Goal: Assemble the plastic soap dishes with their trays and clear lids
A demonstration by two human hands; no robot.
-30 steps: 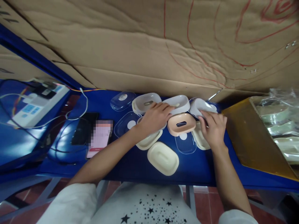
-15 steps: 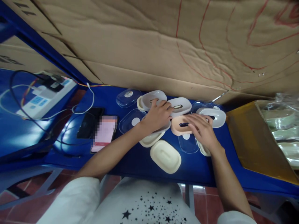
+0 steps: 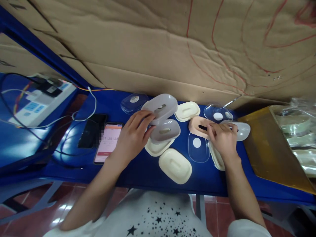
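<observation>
My left hand has its fingers closed on the near rim of a grey oval soap dish tray with a slot in its floor. This tray is tilted over a second grey tray, which lies on a cream oval base. My right hand is curled at the right end of a peach slotted tray, thumb side against it. Beyond its knuckles, a pale grey tray touches the fingers. The right fingertips are partly hidden.
Cream bases and clear lids with round white labels lie around the trays on the blue table. Left are a phone, cables and a power strip. At right stands a carton of wrapped dishes; cardboard rises behind.
The grey tray at the back middle has left its spot, uncovering a cream base. My left hand has moved left and nearer. The peach and pale grey trays have shifted right with my right hand.
</observation>
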